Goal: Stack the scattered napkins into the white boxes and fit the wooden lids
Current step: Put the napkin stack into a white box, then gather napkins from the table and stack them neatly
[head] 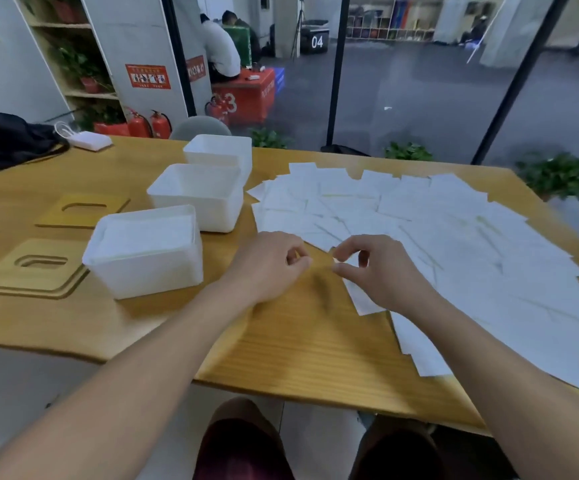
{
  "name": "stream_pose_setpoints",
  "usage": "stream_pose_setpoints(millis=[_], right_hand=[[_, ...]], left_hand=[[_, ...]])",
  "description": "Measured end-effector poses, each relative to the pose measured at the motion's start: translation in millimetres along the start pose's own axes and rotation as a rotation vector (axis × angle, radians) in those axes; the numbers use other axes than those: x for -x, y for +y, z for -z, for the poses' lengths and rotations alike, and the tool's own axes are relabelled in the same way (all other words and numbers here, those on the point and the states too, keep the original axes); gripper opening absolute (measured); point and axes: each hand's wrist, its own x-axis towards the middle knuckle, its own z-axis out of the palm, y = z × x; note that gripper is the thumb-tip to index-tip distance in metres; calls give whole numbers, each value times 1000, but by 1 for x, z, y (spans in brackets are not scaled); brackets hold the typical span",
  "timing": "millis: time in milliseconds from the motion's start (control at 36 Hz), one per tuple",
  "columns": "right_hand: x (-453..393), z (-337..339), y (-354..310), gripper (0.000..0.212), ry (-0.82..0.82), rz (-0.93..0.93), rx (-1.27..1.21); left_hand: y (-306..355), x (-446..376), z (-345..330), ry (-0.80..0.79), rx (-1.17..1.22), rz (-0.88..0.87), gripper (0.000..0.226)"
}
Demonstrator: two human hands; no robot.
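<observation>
Several white napkins [454, 230] lie scattered over the right half of the wooden table [298, 348]. Three white boxes stand in a row at the left: the nearest box [146, 271] holds a napkin stack to its rim, while the middle box [194, 199] and the far box [219, 150] look empty. A stack of wooden lids [28, 271] and a single lid [80, 211] lie left of the boxes. My right hand [381, 271] pinches the left edge of a napkin [360, 299]. My left hand [270, 261] hovers just left of it, fingers curled, holding nothing.
A black bag [7, 136] and a white charger [90, 140] lie at the table's far left corner. A grey chair back [200, 128] stands behind the boxes. Potted plants [554, 174] line the glass wall beyond the table. People sit in the background.
</observation>
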Motion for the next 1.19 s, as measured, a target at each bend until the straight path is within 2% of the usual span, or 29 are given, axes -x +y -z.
stream_pose_setpoints(millis=[194,278,361,444,528,667,833,889,1000,1111,1194], right_hand=[[11,1,25,31,-34,-41,220],[12,-7,28,24,-17,-3,257],[12,-17,27,4,32,50,278],[11,-24,25,14,67,101,315],[10,-29,21,14,76,159,402],[15,-35,24,9,86,250,257],[21,-34,29,8,-35,451,158],[23,-32,30,6,-61,441,145],[24,-29,32,33,-46,278,90],[19,-29,34,17,-23,242,68],[17,-28,33,10,-17,236,88]], left_hand=[[5,-8,-31,-11,35,-10,15],[2,-8,-39,8,86,-22,13],[-5,-4,-44,40,151,-45,11],[-10,-1,-47,61,230,-53,16],[-13,-3,-49,66,276,-60,19],[-13,-7,-52,16,186,-175,32],[-20,-2,-48,-53,165,-198,49],[-28,7,-44,-65,111,-215,50],[-49,23,-33,-4,1,-160,45],[-62,33,-27,53,13,-111,42],[-61,34,-26,71,-4,-138,37]])
